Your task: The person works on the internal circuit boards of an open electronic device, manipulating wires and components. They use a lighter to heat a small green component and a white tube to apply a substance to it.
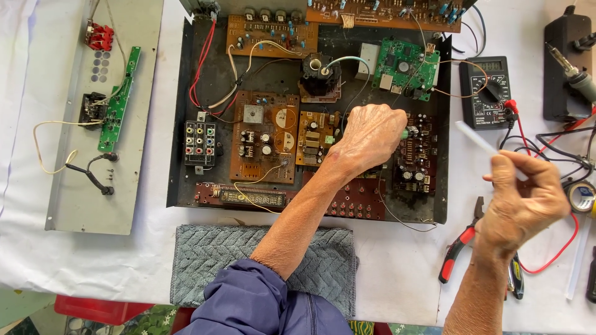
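Note:
My left hand (367, 138) reaches into an open black metal chassis (177, 155) filled with brown and green circuit boards. Its fingers are curled on a small green part at the edge of a dark board (415, 162) with several capacitors. My right hand (523, 200) hovers to the right of the chassis, over the white table cover. It grips a thin white stick (477, 139) that points up and left. A brown board with a heat sink (264, 136) lies to the left of my left hand.
A grey multimeter (487, 92) with red leads sits right of the chassis. Red-handled pliers (458, 248), a tape roll (582, 195) and a soldering iron (574, 71) lie at the right. A grey panel (74, 198) lies at the left, a grey towel (205, 260) in front.

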